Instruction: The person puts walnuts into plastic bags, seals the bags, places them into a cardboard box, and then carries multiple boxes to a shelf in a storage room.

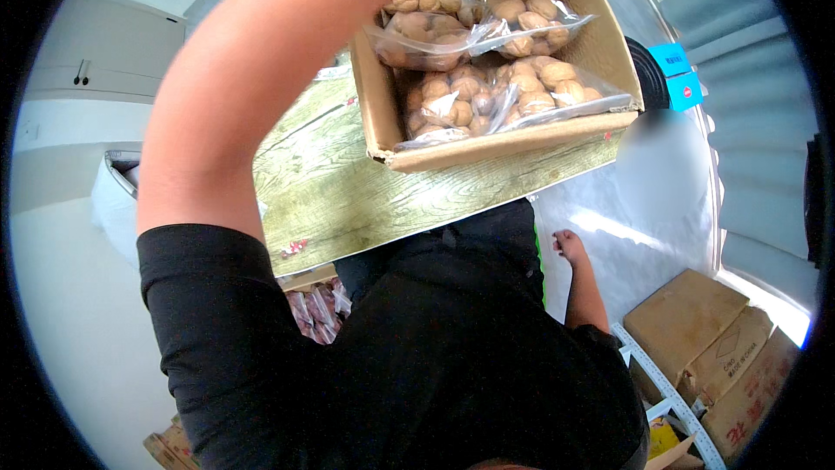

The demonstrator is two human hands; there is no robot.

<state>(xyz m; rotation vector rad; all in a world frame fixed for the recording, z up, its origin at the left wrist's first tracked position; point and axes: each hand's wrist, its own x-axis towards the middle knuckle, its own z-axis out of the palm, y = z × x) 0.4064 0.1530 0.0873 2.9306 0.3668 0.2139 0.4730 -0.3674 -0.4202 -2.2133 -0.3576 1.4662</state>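
Observation:
My left arm reaches up across the left side and leaves the top edge at the wrist, so my left hand is out of view. Near that wrist is an open cardboard box [502,147] over a wood-grain tabletop [313,202]. Clear plastic bags of walnuts fill the box: two nearer bags [450,101] [548,92], and more bags [531,20] farther back. Whether the box rests fully on the table cannot be told. My right hand [570,247] hangs loosely curled beside my right hip, away from the box. I see nothing held in it.
Below the table edge, a carton holds plastic bags of reddish contents [319,310]. Large cardboard boxes [691,320] stand at the right by a perforated metal upright [668,398]. A blue box [682,79] lies beside a black round object [642,75]. One patch at right is blurred.

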